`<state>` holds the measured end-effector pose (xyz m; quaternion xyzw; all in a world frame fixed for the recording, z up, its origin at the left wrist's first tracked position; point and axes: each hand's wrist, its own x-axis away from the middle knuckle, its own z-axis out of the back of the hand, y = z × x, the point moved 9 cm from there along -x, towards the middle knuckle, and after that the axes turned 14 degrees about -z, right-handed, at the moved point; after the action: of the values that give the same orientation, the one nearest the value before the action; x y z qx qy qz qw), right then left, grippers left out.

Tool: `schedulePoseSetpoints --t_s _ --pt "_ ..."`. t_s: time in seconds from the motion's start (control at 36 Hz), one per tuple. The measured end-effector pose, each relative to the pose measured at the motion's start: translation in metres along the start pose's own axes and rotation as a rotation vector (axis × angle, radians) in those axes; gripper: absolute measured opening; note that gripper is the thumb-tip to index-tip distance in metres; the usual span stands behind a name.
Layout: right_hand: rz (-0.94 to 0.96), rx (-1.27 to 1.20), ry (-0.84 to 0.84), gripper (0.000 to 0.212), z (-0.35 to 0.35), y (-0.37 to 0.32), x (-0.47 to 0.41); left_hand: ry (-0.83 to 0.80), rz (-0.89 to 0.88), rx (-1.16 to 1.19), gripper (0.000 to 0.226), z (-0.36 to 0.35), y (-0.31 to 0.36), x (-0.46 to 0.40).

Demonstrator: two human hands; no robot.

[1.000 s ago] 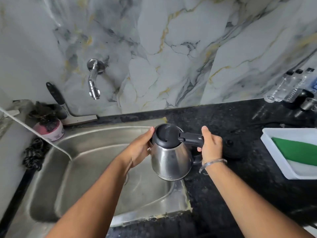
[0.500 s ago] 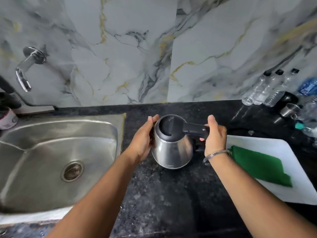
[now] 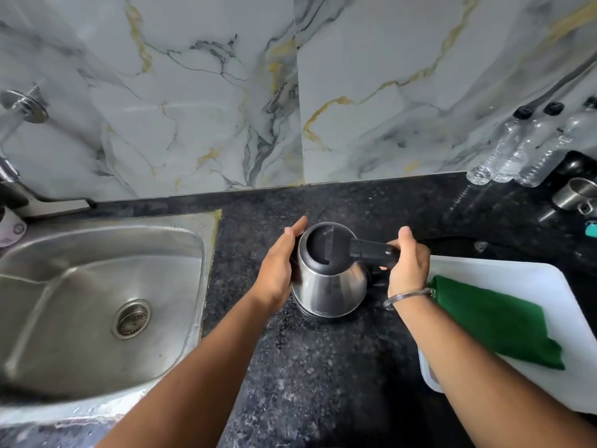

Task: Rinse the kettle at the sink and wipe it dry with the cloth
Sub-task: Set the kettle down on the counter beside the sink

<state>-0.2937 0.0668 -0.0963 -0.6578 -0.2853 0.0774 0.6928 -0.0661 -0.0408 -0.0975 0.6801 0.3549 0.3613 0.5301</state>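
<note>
Head view
Room: a kitchen corner, marble-patterned wall tiles [image 3: 200, 92] in white, grey and gold behind a black speckled counter [image 3: 323, 367].
Landmark: one steel kettle [image 3: 329, 279] with a black lid, upright on the counter; every place below is told from it.
Kettle count: one, with one black handle [image 3: 376, 253] pointing right.
Left hand [image 3: 279, 270]: one, fingers straight and flat against the kettle's left wall, pressing rather than curling round it.
Right hand [image 3: 408, 266]: one, fingers wrapped round the far end of the handle, thumb up; one thin metal bangle [image 3: 407, 297] on that wrist.
Sink [image 3: 193, 253]: one steel basin, well left of the kettle, set into the counter, with one round drain [image 3: 131, 319] in its floor.
Tap [image 3: 19, 114]: one, on the wall far left of the kettle, cut by the frame edge.
Cloth [image 3: 494, 321]: one, green and folded, right of the kettle, just behind the right wrist.
Tray [image 3: 517, 273]: one white, right of the kettle, carrying the cloth.
Bottles [image 3: 520, 147]: three clear plastic ones with black caps, leaning on the wall, far right and behind the kettle.
Steel cup [image 3: 573, 195]: one, at the right frame edge, just below the bottles.
Pink-topped tub [image 3: 9, 227]: one, at the left frame edge beyond the sink, mostly cut off.
</note>
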Motion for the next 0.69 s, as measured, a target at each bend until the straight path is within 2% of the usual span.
schedulePoseSetpoints --t_s 0.22,0.44,0.69 --pt "-0.026 -0.071 0.035 0.051 0.001 0.001 -0.004 -0.051 -0.013 -0.035 0.04 -0.003 0.0 -0.008" --pt "-0.019 -0.085 0.008 0.051 -0.015 -0.003 -0.006 -0.027 -0.011 0.006 0.042 0.006 0.005 -0.021" --pt "0.073 0.032 -0.086 0.047 -0.031 -0.014 -0.003 0.016 -0.056 -0.007 0.05 0.023 0.002 -0.016"
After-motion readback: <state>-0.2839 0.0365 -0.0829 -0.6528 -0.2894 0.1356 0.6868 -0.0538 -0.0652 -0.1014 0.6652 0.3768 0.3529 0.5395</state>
